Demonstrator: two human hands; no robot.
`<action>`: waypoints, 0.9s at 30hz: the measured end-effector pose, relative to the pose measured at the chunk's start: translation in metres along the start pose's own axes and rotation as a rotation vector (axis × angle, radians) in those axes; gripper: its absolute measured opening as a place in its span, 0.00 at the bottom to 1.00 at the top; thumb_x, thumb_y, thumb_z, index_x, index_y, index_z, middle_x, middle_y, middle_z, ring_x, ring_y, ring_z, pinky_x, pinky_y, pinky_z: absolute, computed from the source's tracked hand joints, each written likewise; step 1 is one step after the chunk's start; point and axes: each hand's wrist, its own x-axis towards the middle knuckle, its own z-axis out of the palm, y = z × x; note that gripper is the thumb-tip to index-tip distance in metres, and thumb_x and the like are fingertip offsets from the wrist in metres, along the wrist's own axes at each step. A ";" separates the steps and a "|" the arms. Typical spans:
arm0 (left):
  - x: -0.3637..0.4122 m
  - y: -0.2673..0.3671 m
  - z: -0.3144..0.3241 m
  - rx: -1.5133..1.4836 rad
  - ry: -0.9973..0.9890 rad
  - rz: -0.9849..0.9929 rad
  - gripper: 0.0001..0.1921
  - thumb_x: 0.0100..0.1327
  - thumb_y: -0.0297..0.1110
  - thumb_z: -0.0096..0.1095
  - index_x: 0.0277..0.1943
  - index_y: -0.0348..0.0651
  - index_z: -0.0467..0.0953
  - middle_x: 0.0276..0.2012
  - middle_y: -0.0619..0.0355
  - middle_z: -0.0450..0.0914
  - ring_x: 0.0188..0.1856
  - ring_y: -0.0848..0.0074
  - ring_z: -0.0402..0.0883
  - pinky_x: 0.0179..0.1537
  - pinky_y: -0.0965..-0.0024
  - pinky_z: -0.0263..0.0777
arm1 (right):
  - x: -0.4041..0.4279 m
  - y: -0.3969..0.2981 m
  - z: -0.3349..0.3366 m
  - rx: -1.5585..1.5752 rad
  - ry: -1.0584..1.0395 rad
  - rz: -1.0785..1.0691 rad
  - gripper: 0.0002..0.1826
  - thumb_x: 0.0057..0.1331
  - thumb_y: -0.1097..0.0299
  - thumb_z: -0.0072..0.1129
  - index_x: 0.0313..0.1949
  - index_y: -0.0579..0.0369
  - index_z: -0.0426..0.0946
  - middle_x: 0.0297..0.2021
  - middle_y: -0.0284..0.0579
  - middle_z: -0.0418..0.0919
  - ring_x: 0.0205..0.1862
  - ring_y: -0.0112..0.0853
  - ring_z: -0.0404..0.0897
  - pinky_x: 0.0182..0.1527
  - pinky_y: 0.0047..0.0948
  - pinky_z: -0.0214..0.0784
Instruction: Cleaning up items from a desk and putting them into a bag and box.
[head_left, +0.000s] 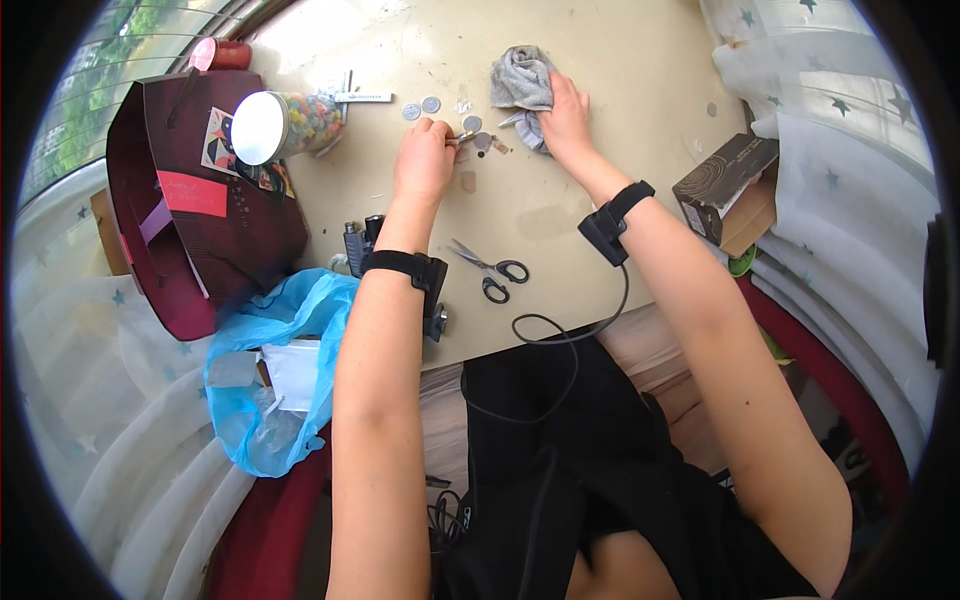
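Observation:
My right hand (568, 112) grips a crumpled grey cloth (521, 79) on the table, its lower folds bunched under the fingers. To the left, my left hand (426, 159) has its fingertips closed on a small, shiny metal piece (463, 138); its kind is hard to make out. Several coins lie close by, among them a silver coin (472, 123) just above the metal piece and another coin (411, 112) beyond the left knuckles. Small brown scraps (500, 148) and a flat, tan piece (469, 181) rest between the hands. Black-handled scissors (495, 271) lie nearer me, blades slightly apart.
At left stand a jar of colourful pieces (311, 124), a dark red gift bag (225, 142) and a red can (221, 55). A blue plastic bag (232, 420) hangs by the table's near left edge. An opened brown box (727, 191) sits right. A cable (559, 341) trails from my right wristband.

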 end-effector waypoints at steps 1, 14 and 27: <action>-0.001 0.002 -0.001 0.005 -0.004 0.004 0.07 0.49 0.25 0.62 0.34 0.38 0.75 0.38 0.54 0.76 0.41 0.59 0.74 0.43 0.61 0.71 | 0.001 0.003 -0.001 0.008 0.011 -0.059 0.26 0.53 0.77 0.53 0.54 0.57 0.64 0.49 0.48 0.71 0.51 0.45 0.67 0.57 0.39 0.53; -0.155 0.020 -0.138 -0.777 0.183 -0.345 0.10 0.55 0.29 0.67 0.39 0.35 0.76 0.28 0.63 0.78 0.28 0.85 0.73 0.28 0.81 0.66 | 0.007 0.018 0.011 -0.039 0.001 -0.046 0.23 0.55 0.71 0.51 0.53 0.54 0.67 0.50 0.51 0.72 0.52 0.47 0.69 0.54 0.42 0.60; -0.306 -0.050 -0.203 0.355 0.232 -0.519 0.22 0.54 0.24 0.63 0.53 0.37 0.68 0.46 0.47 0.69 0.43 0.54 0.74 0.41 0.62 0.71 | -0.036 -0.053 0.044 0.089 -0.116 0.071 0.21 0.56 0.72 0.47 0.52 0.53 0.69 0.51 0.52 0.72 0.52 0.50 0.69 0.59 0.40 0.56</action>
